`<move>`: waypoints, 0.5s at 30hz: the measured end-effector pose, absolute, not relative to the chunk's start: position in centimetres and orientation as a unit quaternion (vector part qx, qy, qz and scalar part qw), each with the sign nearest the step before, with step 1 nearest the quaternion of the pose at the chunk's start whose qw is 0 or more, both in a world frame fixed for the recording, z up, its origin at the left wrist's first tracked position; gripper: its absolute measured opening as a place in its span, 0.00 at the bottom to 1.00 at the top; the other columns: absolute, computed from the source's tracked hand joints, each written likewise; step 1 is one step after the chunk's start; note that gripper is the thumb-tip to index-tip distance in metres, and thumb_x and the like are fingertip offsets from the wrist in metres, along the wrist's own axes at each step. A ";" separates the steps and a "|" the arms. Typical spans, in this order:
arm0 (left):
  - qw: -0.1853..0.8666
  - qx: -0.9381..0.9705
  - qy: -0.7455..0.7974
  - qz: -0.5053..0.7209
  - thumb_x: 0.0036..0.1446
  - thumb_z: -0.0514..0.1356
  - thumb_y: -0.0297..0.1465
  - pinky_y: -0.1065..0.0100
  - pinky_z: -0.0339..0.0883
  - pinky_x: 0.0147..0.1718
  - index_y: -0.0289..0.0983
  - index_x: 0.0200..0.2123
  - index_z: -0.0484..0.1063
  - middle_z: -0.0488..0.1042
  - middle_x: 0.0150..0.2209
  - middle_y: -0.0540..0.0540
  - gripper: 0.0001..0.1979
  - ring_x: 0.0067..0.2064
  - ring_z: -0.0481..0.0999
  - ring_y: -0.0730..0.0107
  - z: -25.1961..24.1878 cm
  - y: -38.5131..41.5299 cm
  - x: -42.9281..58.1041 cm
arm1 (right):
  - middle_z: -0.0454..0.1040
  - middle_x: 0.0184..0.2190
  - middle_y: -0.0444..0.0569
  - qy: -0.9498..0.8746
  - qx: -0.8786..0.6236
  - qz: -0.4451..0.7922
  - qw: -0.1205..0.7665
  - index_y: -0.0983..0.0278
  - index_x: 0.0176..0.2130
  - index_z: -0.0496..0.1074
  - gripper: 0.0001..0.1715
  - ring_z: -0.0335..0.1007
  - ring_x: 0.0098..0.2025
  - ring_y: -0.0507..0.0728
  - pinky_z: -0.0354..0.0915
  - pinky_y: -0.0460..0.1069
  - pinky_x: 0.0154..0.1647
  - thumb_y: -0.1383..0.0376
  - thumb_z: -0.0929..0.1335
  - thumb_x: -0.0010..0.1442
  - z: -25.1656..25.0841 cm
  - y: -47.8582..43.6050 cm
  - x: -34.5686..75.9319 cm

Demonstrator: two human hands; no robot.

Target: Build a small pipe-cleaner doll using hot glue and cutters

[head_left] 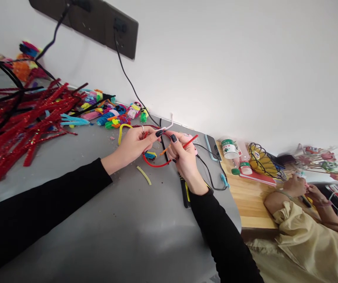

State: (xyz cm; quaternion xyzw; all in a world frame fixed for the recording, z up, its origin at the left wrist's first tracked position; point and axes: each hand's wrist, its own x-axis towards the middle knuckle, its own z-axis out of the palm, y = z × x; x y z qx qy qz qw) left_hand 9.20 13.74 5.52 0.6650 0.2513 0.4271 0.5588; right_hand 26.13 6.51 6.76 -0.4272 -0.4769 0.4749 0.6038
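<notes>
My left hand [136, 143] is closed in a pinch, thumb and forefinger on a pale pipe cleaner [171, 122] whose bent end sticks up. Close beside it, fingertips nearly touching, my right hand [185, 159] is curled around a red pipe cleaner [157, 166], which loops below both hands and pokes out past the right fingers. Exactly how the strands join between the fingertips is hidden. A yellow pipe cleaner [120, 133] curves behind my left wrist. Below lies a short pale-yellow piece [143, 175]. A tool with black and yellow handles [184, 192] is partly under my right wrist.
Red tinsel pipe cleaners [48, 114] heap at the left, beside small colourful pipe-cleaner figures [110, 116] along the wall. A black cable [130, 82] hangs from the socket panel [106, 27]. Rightward are a phone [212, 147], a paper cup [229, 148] and another person's arms [280, 200].
</notes>
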 end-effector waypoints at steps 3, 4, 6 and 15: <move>0.576 0.678 0.239 0.389 0.62 0.65 0.58 0.71 0.52 0.18 0.39 0.26 0.68 0.62 0.17 0.54 0.29 0.18 0.57 0.77 5.6 13.3 9.4 | 0.46 0.16 0.29 -0.483 -0.429 0.465 0.605 0.59 0.43 0.78 0.28 0.36 0.19 0.47 0.41 0.49 0.24 0.42 0.79 0.55 6.6 6.5 26.1; 0.580 0.680 0.239 0.380 0.61 0.65 0.58 0.71 0.53 0.19 0.40 0.26 0.66 0.61 0.16 0.55 0.29 0.18 0.57 0.77 5.6 13.2 9.4 | 0.47 0.16 0.29 -0.484 -0.436 0.461 0.602 0.59 0.43 0.78 0.29 0.37 0.19 0.47 0.41 0.49 0.24 0.42 0.79 0.55 6.5 6.5 26.1; 0.580 0.685 0.241 0.369 0.60 0.66 0.57 0.72 0.53 0.19 0.40 0.25 0.65 0.61 0.16 0.55 0.29 0.18 0.58 0.77 5.7 12.9 9.6 | 0.49 0.15 0.30 -0.488 -0.454 0.450 0.594 0.59 0.40 0.77 0.28 0.39 0.19 0.47 0.41 0.49 0.24 0.41 0.79 0.54 6.4 6.5 26.1; 0.489 0.729 0.287 0.383 0.62 0.62 0.43 0.71 0.55 0.21 0.40 0.24 0.67 0.64 0.16 0.54 0.18 0.19 0.61 0.74 5.9 12.4 9.7 | 0.54 0.18 0.33 -0.492 -0.514 0.341 0.614 0.58 0.32 0.69 0.29 0.44 0.21 0.48 0.43 0.49 0.25 0.39 0.76 0.59 5.6 6.4 25.5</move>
